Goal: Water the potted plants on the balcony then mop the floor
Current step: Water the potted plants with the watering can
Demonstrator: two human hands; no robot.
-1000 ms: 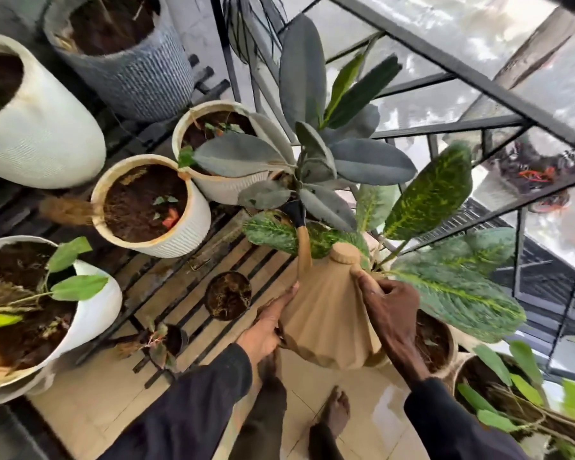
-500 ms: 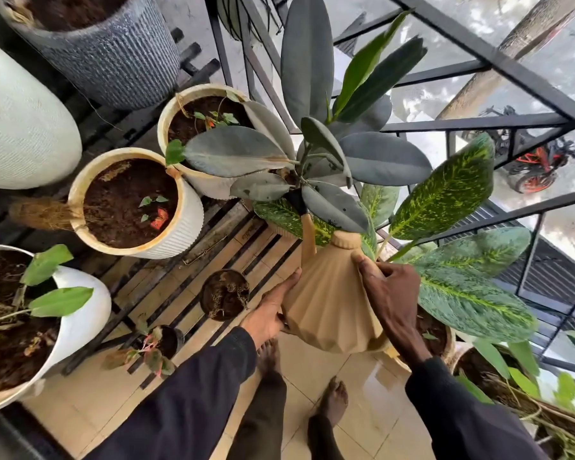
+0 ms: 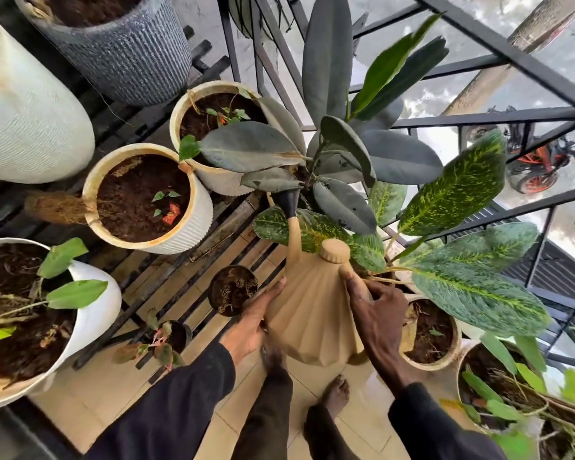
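We are holding the tan watering can [image 3: 312, 310] at near centre, its black spout head [image 3: 287, 202] poking far-side under the rubber plant [image 3: 329, 151]. Our right hand [image 3: 375, 310] is gripping the handle with curled fingers, and our left hand [image 3: 253, 323] is pressing flat against the can's left side. We are advising a slow tilt, aiming below the leaves that are hiding the soil.

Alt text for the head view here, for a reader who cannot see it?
A person holds a tan ribbed watering can, its black nozzle among a rubber plant's dark leaves. The left hand lies flat on its side; the right hand grips its handle. Cream ribbed pots stand nearby.
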